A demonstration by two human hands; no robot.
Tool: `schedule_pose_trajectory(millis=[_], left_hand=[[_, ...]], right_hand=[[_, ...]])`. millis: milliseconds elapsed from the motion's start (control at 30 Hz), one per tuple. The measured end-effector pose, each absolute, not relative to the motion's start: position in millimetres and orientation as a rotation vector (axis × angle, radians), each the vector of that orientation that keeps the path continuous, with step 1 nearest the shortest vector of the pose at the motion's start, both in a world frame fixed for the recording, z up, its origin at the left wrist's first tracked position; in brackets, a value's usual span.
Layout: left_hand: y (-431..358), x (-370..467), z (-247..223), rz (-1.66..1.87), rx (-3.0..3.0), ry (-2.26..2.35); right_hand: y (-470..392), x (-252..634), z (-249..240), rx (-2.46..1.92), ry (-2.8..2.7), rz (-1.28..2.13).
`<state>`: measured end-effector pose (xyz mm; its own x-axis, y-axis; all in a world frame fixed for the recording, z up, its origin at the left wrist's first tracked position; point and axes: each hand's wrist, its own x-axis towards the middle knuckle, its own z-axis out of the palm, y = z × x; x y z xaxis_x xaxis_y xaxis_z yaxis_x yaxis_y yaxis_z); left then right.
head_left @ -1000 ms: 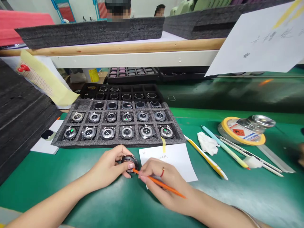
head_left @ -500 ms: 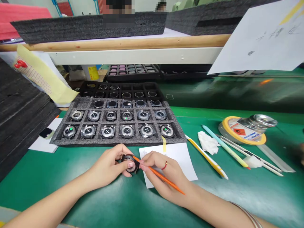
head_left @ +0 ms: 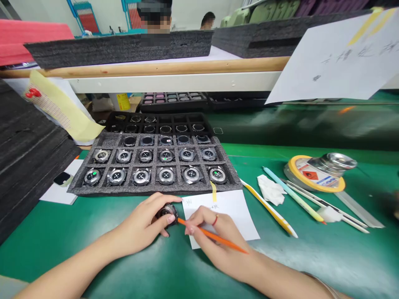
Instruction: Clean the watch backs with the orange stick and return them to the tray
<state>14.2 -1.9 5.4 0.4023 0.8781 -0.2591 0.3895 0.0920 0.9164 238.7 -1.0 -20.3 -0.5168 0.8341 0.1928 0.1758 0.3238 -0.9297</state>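
Note:
My left hand [head_left: 149, 220] is closed around a round, dark watch case [head_left: 168, 212], thumb on its face, just above the green table. In my right hand [head_left: 212, 232] is a thin orange stick [head_left: 222, 238], held like a pen. Its tip meets or nearly meets the right edge of the case; contact cannot be made out. Under the right hand lies a white paper [head_left: 230, 203] with handwriting and a strip of yellow tape. Behind both hands sits a grey foam tray [head_left: 156, 192] with several watch cases in its compartments.
To the right lie a yellow-and-white toothbrush [head_left: 271, 209], a crumpled tissue [head_left: 270, 189], a blue-yellow pen-like stick [head_left: 293, 193], tweezers [head_left: 330, 203] and a metal-topped bottle with a yellow tape roll [head_left: 314, 172]. A smartwatch [head_left: 62, 178] rests on white paper at left. A shelf edge [head_left: 174, 81] crosses above.
The orange stick's tip has shifted from the top of the watch case to its right edge. The left fingers have stretched further over the case. The view has tilted slightly upward.

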Motion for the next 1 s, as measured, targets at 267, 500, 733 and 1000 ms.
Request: schedule_pose_trajectory(millis=[267,500,733,1000], left_hand=[[-1.0,13.3,5.5,0.641,1.536,1.406],[-3.5,21.5,-0.9,0.713,1.187,1.182],[-4.7,22.9,-0.2,0.713,1.052,1.083],[-4.0,24.4,-1.0,0.710,0.996,1.081]], right_hand=[[9.3,239.5,-15.2,-0.906,-1.634,1.206],[8.8,234.7,-15.3,-0.799,-1.785,1.190],[14.1,233.0,-19.4,-0.763,-1.850,1.130],[9.0,234.3,-18.1,-0.692,-1.901,0.997]])
